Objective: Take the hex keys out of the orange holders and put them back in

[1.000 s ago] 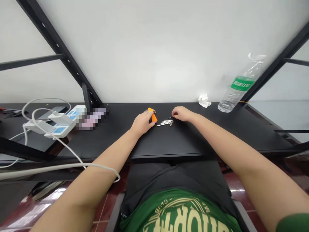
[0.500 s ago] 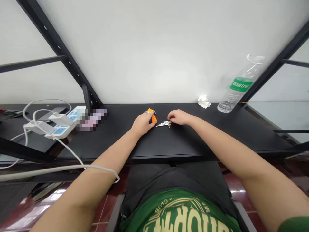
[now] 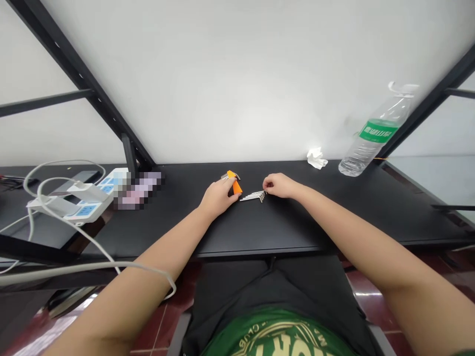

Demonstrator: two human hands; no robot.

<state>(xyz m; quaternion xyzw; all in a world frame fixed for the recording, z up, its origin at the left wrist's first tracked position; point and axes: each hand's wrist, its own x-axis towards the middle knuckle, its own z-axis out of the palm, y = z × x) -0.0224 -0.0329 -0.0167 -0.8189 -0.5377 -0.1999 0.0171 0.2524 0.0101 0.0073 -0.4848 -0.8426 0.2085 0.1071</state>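
Observation:
My left hand [image 3: 217, 197] is closed around an orange hex key holder [image 3: 236, 186] on the black table. Short metal ends stick out of its upper part, on both sides. To the right of it, a row of L-shaped silver hex keys [image 3: 255, 196] lies side by side on the tabletop, with the bent ends to the right. At those bent ends is my right hand [image 3: 279, 186], its fingertips pinched together. What is between them, if anything, is too small to make out.
A plastic bottle with a green label [image 3: 377, 131] and a crumpled tissue [image 3: 316, 158] stand at the back right. To the left are a white power strip [image 3: 102, 195] with plugs and a blurred pinkish item [image 3: 140, 190]. A white cable [image 3: 92, 267] crosses over my left forearm.
My right hand has shifted slightly right, leaving more of the loose hex keys in sight. My left hand keeps the orange holder in about the same place. The view has tilted a little.

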